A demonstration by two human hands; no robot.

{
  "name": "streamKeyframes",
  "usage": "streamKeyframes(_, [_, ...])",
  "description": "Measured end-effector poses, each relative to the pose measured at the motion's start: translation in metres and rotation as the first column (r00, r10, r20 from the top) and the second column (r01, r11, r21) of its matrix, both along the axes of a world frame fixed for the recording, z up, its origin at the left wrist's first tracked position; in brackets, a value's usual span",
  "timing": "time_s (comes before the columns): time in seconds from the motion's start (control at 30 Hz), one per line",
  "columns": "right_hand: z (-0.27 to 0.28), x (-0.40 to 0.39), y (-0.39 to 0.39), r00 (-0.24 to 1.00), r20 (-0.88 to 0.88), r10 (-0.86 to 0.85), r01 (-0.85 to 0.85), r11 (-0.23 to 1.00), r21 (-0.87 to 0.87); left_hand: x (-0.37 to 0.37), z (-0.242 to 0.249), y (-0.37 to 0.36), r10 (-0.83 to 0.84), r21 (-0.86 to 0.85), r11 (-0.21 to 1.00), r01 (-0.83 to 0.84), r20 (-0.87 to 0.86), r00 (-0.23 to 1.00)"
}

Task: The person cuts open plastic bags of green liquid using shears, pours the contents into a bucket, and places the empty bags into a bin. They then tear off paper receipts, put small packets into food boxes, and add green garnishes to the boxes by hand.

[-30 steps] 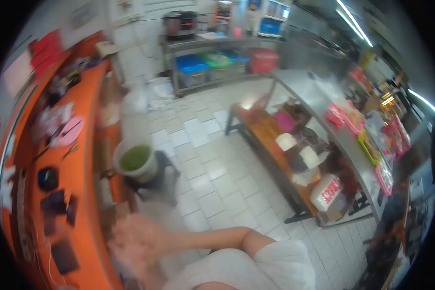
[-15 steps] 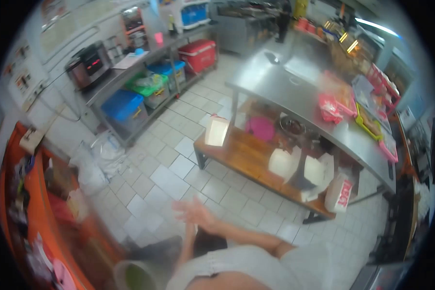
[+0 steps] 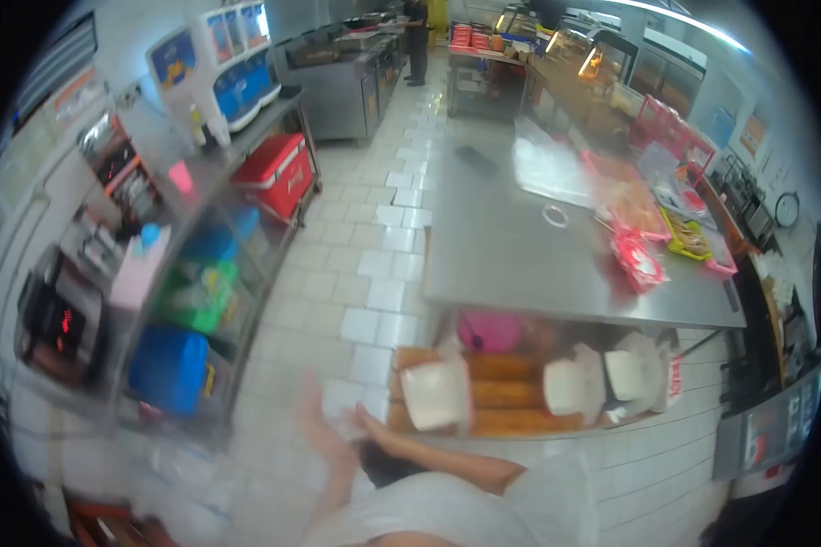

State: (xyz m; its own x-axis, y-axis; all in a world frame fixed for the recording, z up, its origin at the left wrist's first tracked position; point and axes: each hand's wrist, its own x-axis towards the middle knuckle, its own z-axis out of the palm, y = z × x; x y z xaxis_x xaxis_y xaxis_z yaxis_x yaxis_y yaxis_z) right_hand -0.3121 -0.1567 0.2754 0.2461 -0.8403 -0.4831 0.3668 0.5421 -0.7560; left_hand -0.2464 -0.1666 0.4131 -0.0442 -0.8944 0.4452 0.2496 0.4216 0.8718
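Note:
My left hand (image 3: 327, 436) is raised in front of my body, blurred, with its fingers stretched out and nothing visible in it. Close beside it, my right hand (image 3: 374, 430) has its fingers extended and also looks bare; motion softens its outline. A small gap shows between the two hands. Nearest to my right hand is an open white carton (image 3: 435, 394) on a low wooden bench (image 3: 511, 368). Farther right on that bench stand another white carton (image 3: 570, 387) and a third white carton (image 3: 631, 372).
A steel table (image 3: 502, 264) rises beyond the bench, bearing a red-and-white bag (image 3: 637, 260), a pink tray (image 3: 643, 223) and a yellow tray (image 3: 686, 235). Along the left, a steel shelf holds a blue-lidded bin (image 3: 169, 369) and a red cooler (image 3: 274, 178). A person (image 3: 417, 41) stands far back.
The view has swung left to right, bringing the steel table and bench squarely ahead. My hands, overlapping before, are now apart. The orange shelving has mostly left view.

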Motion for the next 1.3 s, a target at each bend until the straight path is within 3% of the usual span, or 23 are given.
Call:
streamKeyframes(0.03, [0.034,0.004,-0.020,0.996,0.084,0.030,-0.026,0.999,-0.047,-0.001,-0.030,-0.037,0.338,-0.331,0.919,-0.213,0.383,0.860])
streamKeyframes(0.07, [0.070,0.008,-0.041,0.983,0.169,0.065,-0.050,0.994,-0.092,0.006,-0.047,-0.066,0.245,-0.500,0.857,0.124,0.607,0.756])
streamKeyframes(0.17, [0.119,-0.014,-0.123,0.866,0.498,-0.043,0.121,0.985,-0.124,0.038,-0.078,-0.157,0.216,-0.478,0.833,0.280,0.746,0.631])
streamKeyframes(0.2, [0.130,-0.027,-0.157,0.820,0.569,-0.060,0.188,0.968,-0.168,0.043,-0.093,-0.191,0.409,-0.603,0.773,0.199,0.713,0.570])
streamKeyframes(0.27, [0.152,-0.045,-0.205,0.770,0.636,-0.049,0.274,0.926,-0.261,0.030,-0.071,-0.244,-0.013,0.076,0.995,-0.071,0.770,0.638])
streamKeyframes(0.3, [0.158,-0.057,-0.232,0.715,0.699,-0.003,0.331,0.882,-0.335,0.048,-0.106,-0.284,-0.300,0.547,0.836,0.050,0.378,0.876])
streamKeyframes(0.33, [0.156,-0.066,-0.261,0.744,0.668,-0.005,0.339,0.865,-0.371,0.037,-0.121,-0.317,-0.386,0.737,0.648,0.193,0.100,0.917])
streamKeyframes(0.37, [0.151,-0.065,-0.288,0.919,0.363,-0.156,0.358,0.718,-0.597,0.027,-0.134,-0.350,-0.355,0.856,0.415,0.307,-0.158,0.921])
streamKeyframes(0.4, [0.144,-0.065,-0.319,0.929,0.061,-0.364,0.270,0.558,-0.785,0.016,-0.125,-0.377,-0.349,0.878,0.384,0.285,-0.148,0.925])
streamKeyframes(0.43, [0.116,-0.076,-0.359,0.926,0.062,-0.374,0.275,0.549,-0.789,0.004,-0.114,-0.403,-0.343,0.898,0.352,0.263,-0.138,0.929])
streamKeyframes(0.5, [0.037,-0.055,-0.418,0.509,-0.716,-0.477,-0.306,0.677,-0.669,0.039,-0.089,-0.444,-0.348,0.892,0.219,0.395,-0.307,0.886])
streamKeyframes(0.53, [0.035,-0.049,-0.433,0.513,-0.719,-0.468,-0.281,0.700,-0.656,0.031,-0.076,-0.470,-0.346,0.860,0.146,0.490,-0.419,0.839])
streamKeyframes(0.63, [0.050,-0.156,-0.498,0.148,-0.718,-0.680,-0.157,0.701,-0.696,-0.117,-0.035,-0.571,-0.316,0.511,-0.060,0.857,-0.824,0.470])
streamKeyframes(0.77, [0.015,-0.269,-0.567,0.353,-0.687,-0.635,0.482,0.753,-0.448,-0.230,0.045,-0.640,-0.659,0.458,0.306,0.835,-0.531,0.533])
streamKeyframes(0.8, [0.020,-0.297,-0.582,0.574,-0.537,-0.618,0.606,0.762,-0.228,-0.263,0.040,-0.665,-0.677,0.437,0.305,0.846,-0.525,0.516])
streamKeyframes(0.83, [0.026,-0.310,-0.615,0.557,-0.543,-0.628,0.616,0.751,-0.236,-0.284,0.034,-0.689,-0.795,0.329,0.454,0.828,-0.271,0.543])
streamKeyframes(0.87, [0.026,-0.332,-0.643,0.658,-0.297,-0.692,0.664,0.719,-0.204,-0.314,0.023,-0.702,-0.817,0.180,0.566,0.804,-0.005,0.576])
streamKeyframes(0.9, [0.024,-0.358,-0.655,0.701,-0.038,-0.712,0.700,0.697,-0.154,-0.349,0.009,-0.704,-0.753,0.007,0.632,0.775,0.242,0.612])
streamKeyframes(0.97, [0.062,-0.431,-0.681,0.730,-0.041,-0.682,0.649,0.711,-0.271,-0.427,-0.009,-0.716,-0.411,-0.371,0.614,0.697,0.604,0.683])
streamKeyframes(1.1, [0.151,-0.546,-0.773,0.829,0.180,-0.530,0.520,0.609,-0.599,-0.559,-0.018,-0.812,-0.127,-0.543,0.527,0.654,0.711,0.692])
streamKeyframes(1.2, [0.199,-0.641,-0.816,0.922,0.277,-0.270,0.386,0.595,-0.705,-0.654,0.017,-0.867,-0.073,-0.826,0.363,0.431,0.435,0.897])
streamKeyframes(1.27, [0.227,-0.671,-0.818,0.850,0.260,-0.459,0.511,0.591,-0.624,-0.713,0.021,-0.908,-0.168,-0.872,0.410,0.267,0.215,0.962])
streamKeyframes(1.3, [0.236,-0.691,-0.824,0.755,0.221,-0.617,0.615,0.551,-0.564,-0.748,0.013,-0.946,-0.001,-0.860,0.477,0.183,0.208,0.978])
